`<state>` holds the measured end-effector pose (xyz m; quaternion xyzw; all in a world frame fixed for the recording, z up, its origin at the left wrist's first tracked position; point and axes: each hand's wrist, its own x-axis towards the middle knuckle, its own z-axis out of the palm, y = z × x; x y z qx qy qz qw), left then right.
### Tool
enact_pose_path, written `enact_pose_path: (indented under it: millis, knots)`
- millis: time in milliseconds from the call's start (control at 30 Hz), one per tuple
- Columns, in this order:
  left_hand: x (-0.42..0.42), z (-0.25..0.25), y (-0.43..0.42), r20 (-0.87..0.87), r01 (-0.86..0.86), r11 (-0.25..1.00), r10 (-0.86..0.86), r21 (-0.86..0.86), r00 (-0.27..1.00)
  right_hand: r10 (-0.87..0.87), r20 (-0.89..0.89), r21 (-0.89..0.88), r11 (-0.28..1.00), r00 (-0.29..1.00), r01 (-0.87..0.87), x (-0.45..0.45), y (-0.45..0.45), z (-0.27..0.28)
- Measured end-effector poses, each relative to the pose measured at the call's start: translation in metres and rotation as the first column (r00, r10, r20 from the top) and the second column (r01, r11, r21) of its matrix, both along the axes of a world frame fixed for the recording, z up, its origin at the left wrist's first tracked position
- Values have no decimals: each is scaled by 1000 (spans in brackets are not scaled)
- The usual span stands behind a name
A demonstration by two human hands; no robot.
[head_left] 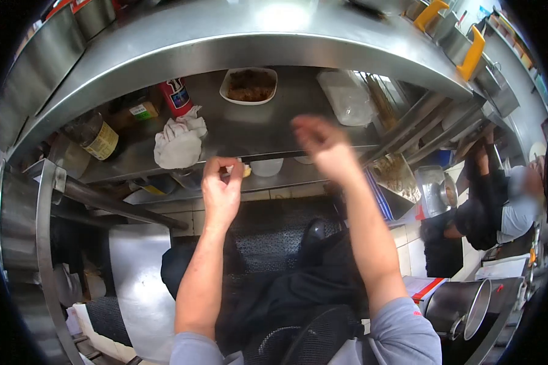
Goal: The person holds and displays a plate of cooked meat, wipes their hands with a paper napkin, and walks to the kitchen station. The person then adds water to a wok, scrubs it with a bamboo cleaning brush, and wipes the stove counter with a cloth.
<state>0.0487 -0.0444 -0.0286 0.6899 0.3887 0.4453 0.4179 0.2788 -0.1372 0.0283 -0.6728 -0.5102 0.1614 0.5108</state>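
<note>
- The left hand [221,185] is held with thumb and fingers drawn together at a small yellow piece [246,171]; whether it is pinched or merely lies behind the fingertips cannot be told.
- The yellow piece is seen just in front of the shelf [259,131] edge, beside the white tub [266,168]; if it is held, a light fingertip grip would be best.
- The right hand [324,143] is raised over the shelf, fingers curled and blurred; nothing can be made out in it, so its grip cannot be told.
- The dish [248,103] of dark food should be cleared by the right wrist.
- The cloth [179,141], near the left hand, should not be brushed.
</note>
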Motion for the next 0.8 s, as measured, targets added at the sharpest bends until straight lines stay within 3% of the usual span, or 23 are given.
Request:
enact_pose_path:
  millis: [67,133,200,233,300,433,500,533,600,733,800]
  knots:
    - [-5,-1,7,-14,-26,999,26,-34,1000,-294,246,55,956,924,290,75,8,-2]
    - [-9,7,8,12,-22,999,22,-44,1000,-384,403,99,921,831,378,124,11,26]
    - [-10,9,8,41,-15,998,17,-53,999,-424,553,209,904,717,373,181,28,15]
    - [-10,9,10,46,-18,1000,19,-12,999,-419,564,209,906,711,368,197,33,15]
    - [-10,9,12,61,-32,999,31,20,998,-202,787,-87,899,583,429,224,43,17]
    - [-12,15,16,67,-29,999,27,18,997,-66,839,-192,893,540,408,275,66,-5]
    - [-12,15,16,68,-28,1000,27,8,997,137,936,-284,841,325,461,277,68,-3]
    - [-12,16,17,71,-31,1000,31,2,997,143,936,-287,841,322,460,273,69,-2]
    - [-13,17,18,66,-21,999,19,35,998,31,924,-280,734,381,619,262,73,-1]
    - [-15,20,19,95,-21,999,18,31,995,-93,960,-73,829,265,555,296,77,-26]
    - [-16,21,20,67,-28,998,24,59,997,66,970,-180,840,232,512,293,77,-27]
